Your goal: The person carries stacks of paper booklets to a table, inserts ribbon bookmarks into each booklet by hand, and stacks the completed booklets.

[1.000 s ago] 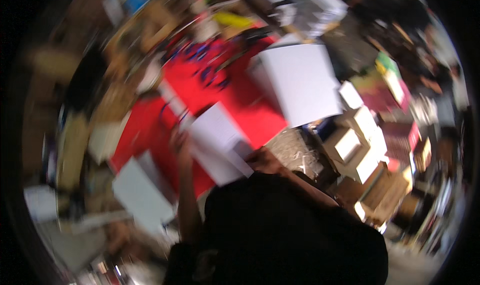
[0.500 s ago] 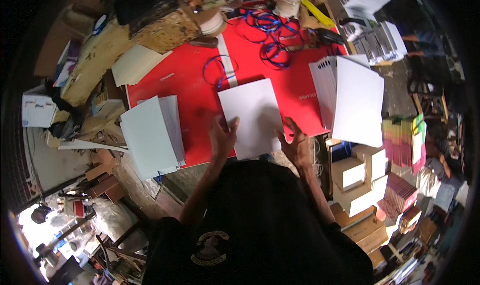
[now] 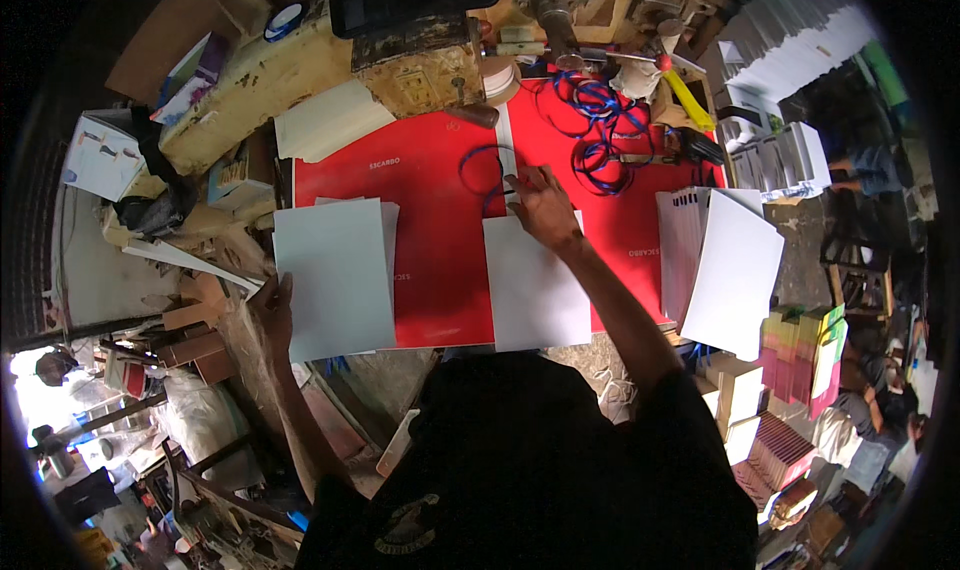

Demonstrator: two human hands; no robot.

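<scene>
Head view: the right hand (image 3: 540,202), fingers spread flat, presses the far edge of a white paper sheet (image 3: 535,285) on the red mat (image 3: 440,220), while the left hand (image 3: 272,310), open, touches the paper stack (image 3: 335,275); the sheets likely handle light, floppy and crease-prone, best taken by an edge.

open red strip (image 3: 440,240) between paper stacks, blue cord loops (image 3: 590,120) (tangled) crowding far edge
</scene>
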